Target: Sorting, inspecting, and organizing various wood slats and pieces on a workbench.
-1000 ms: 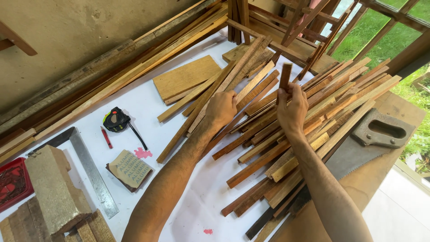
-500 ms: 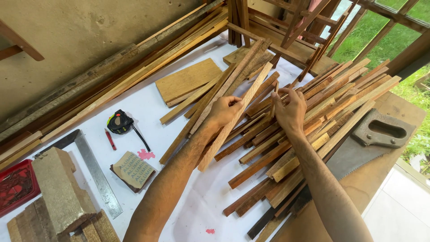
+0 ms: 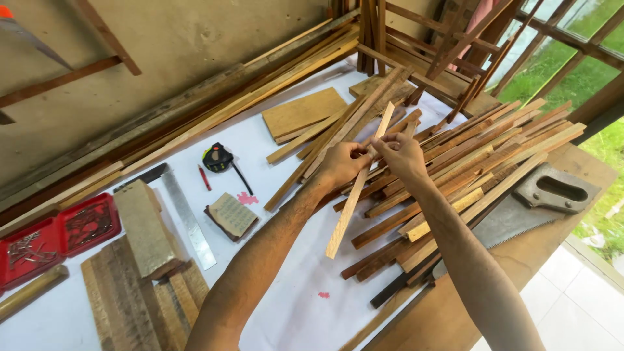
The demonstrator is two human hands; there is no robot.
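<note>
A long pale wooden strip (image 3: 354,198) is lifted above the white-covered bench (image 3: 292,305), slanting from lower left to upper right. My left hand (image 3: 341,162) grips it near its middle, and my right hand (image 3: 400,153) pinches it just beside the left, fingers touching. Under and to the right of both hands lies a heap of brown and pale wooden strips (image 3: 468,169).
A handsaw (image 3: 533,205) lies at the bench's right edge. A flat board (image 3: 302,114), tape measure (image 3: 218,158), red pencil (image 3: 204,177), sanding block (image 3: 231,216), steel square (image 3: 185,218), wood blocks (image 3: 140,227) and red trays of nails (image 3: 58,237) sit left. Long battens (image 3: 195,110) lean along the wall.
My left hand picked one pale strip out of the heap and drew it toward me. My right hand let go of a darker strip and came over to hold the pale one.
</note>
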